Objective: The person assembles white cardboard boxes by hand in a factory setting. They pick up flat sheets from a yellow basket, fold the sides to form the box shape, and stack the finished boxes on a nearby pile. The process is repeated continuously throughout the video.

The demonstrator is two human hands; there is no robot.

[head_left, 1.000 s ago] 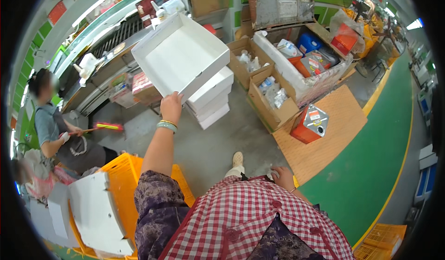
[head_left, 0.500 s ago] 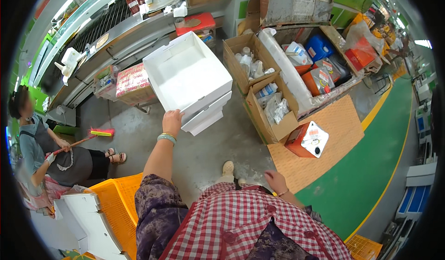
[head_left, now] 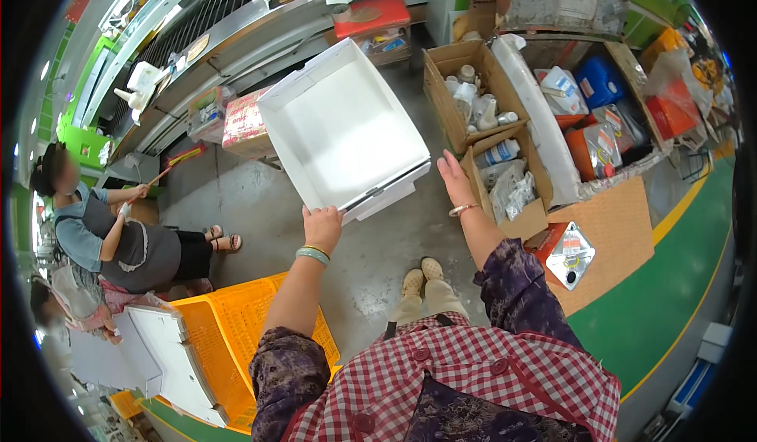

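A white open-topped box (head_left: 347, 123) is in front of me, its inside bare, with other white box layers beneath its near edge. My left hand (head_left: 322, 227) grips the box at its near left corner, fingers over the rim and thumb out of sight. To the right of the box, my right hand (head_left: 455, 180) is raised with its fingers stretched out. It holds nothing and looks apart from the box's right corner, close to the cardboard boxes.
Cardboard boxes of bottles (head_left: 473, 99) and a large bin of canisters (head_left: 579, 111) stand at right. A red-and-white can (head_left: 569, 257) sits on a tan board (head_left: 619, 237). Yellow crates (head_left: 260, 324) lie at lower left. A person (head_left: 118, 237) holds a broom at left.
My right hand has risen from near my waist to beside the box's right corner, its fingers extended. My left hand keeps its grip. The person's broom has swung farther away.
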